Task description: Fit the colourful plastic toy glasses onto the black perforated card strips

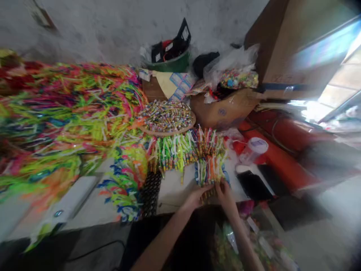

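At the front edge of the table, a row of small patterned sticks with white, orange, green and blue ribbons (210,169) lies between my hands. My left hand (197,196) has its fingers closed at the row's near left side. On the near right side, the fingers of my right hand (224,192) are bent and closed around the stick ends. Exactly which sticks each hand grips is too blurred to tell. Just behind lie more rows of ribboned sticks (175,150), green and white on the left, red and pink on the right.
A round tray (169,133) heaped with short patterned pieces stands behind the rows. Bright ribbons (70,113) pile up on the left, near a long white box (73,197). To the right are a clear tub with a white lid (257,145) and a black flat object (254,185).
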